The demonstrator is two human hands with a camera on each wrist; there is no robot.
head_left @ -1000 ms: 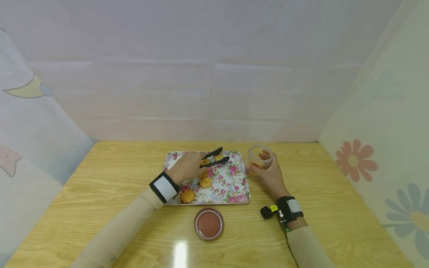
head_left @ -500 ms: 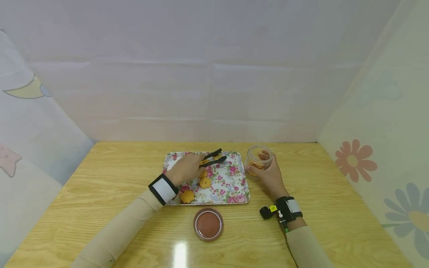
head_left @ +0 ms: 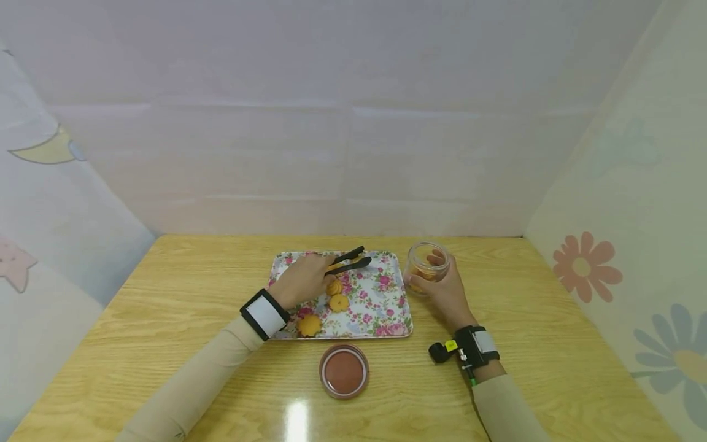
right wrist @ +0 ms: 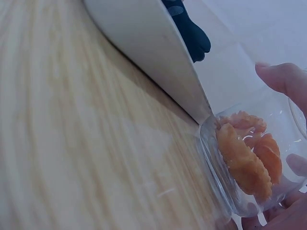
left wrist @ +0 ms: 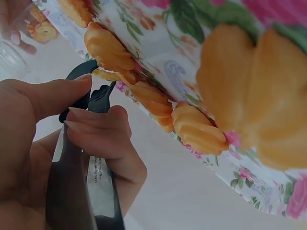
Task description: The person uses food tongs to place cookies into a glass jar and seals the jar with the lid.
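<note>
My left hand (head_left: 302,279) grips black tongs (head_left: 349,261) over the far part of a floral tray (head_left: 386,310). The tong tips sit by a cookie at the tray's back; I cannot tell whether they pinch it. Three flower-shaped cookies lie on the tray: one (head_left: 334,286), another (head_left: 339,302) and a third (head_left: 309,325). In the left wrist view my fingers (left wrist: 96,129) curl round the tongs (left wrist: 76,182) next to cookies (left wrist: 197,130). My right hand (head_left: 444,290) holds a clear glass jar (head_left: 426,265) just right of the tray. The jar (right wrist: 247,160) holds several cookies.
A brown jar lid (head_left: 343,371) lies on the wooden table (head_left: 166,294) in front of the tray. Pale walls close in the table at the back and on both sides. The tray's white edge (right wrist: 148,43) runs close beside the jar.
My left hand and the tongs have drawn back slightly to the left over the tray. The right hand and the jar have stayed put.
</note>
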